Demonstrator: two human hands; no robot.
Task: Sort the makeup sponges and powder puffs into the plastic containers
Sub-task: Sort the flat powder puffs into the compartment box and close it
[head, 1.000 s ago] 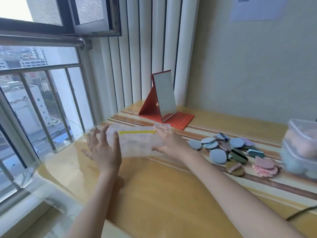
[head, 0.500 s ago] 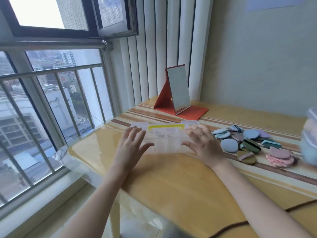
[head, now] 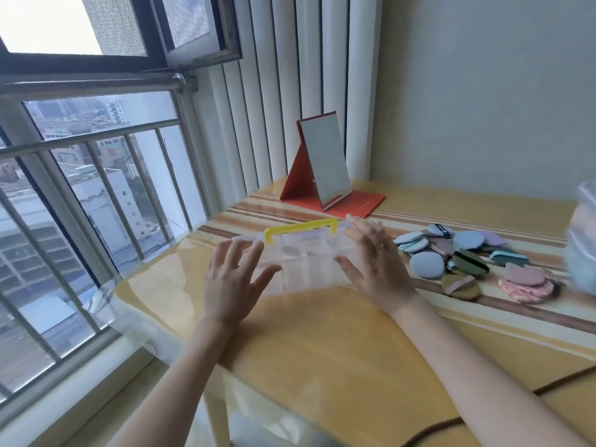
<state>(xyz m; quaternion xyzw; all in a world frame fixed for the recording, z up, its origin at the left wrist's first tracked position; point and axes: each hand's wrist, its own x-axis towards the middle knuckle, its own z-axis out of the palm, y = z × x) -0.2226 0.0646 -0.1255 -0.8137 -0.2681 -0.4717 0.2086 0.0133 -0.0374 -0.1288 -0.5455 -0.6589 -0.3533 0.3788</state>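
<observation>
While both hands rest with fingers spread and straight on the clear plastic compartment box (head: 306, 259), the box lies flat on the yellow worktop (head: 322, 343), its yellow handle (head: 301, 229) on the far side. The left hand (head: 232, 275) lies on the box's left end, fingers fanned out and the thumb pointing toward the middle. The right hand (head: 375, 262) lies on the right end, likewise flat and gripping nothing, with a ring on 1 finger. The box is divided into small cells; whether its lid is closed cannot be told, and a dark shape shows faintly in 1 cell.

To the right of the box, near the right hand, a loose pile of powder puffs (head: 464, 253) lies on the striped part of the worktop: pale blue, grey-blue, purple, dark green, olive and pink rounds, some overlapping. At the right edge of the view a stack of clear tubs (head: 583, 243) shows blurred, with pale contents inside.

Behind the box a red folding mirror (head: 325, 166) stands upright near the white vertical blinds (head: 290, 75). A barred window (head: 90, 175) fills the left side.
</observation>
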